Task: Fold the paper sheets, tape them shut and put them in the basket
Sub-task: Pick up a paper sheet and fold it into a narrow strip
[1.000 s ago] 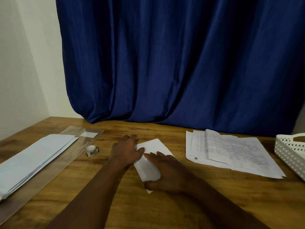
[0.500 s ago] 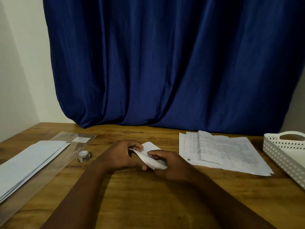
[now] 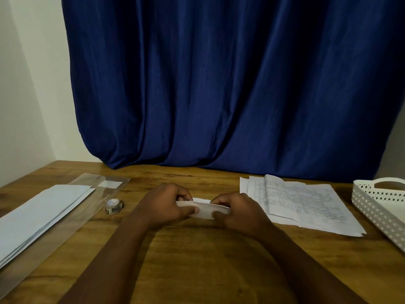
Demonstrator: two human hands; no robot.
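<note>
A small folded white paper (image 3: 205, 209) is held a little above the wooden table (image 3: 197, 260) at the middle. My left hand (image 3: 163, 205) pinches its left end and my right hand (image 3: 237, 210) pinches its right end. A small roll of tape (image 3: 112, 206) lies on the table just left of my left hand. A pile of printed paper sheets (image 3: 306, 202) lies to the right. The white perforated basket (image 3: 377, 205) stands at the far right edge, partly cut off.
A stack of white envelopes or sheets (image 3: 37, 213) rests on a clear plastic sleeve (image 3: 72, 218) at the left. A dark blue curtain (image 3: 219, 84) hangs behind the table. Bare wood shows in front of my arms.
The folded paper was pressed flat on the table under both hands; it has been lifted and turned, and each hand now grips one end.
</note>
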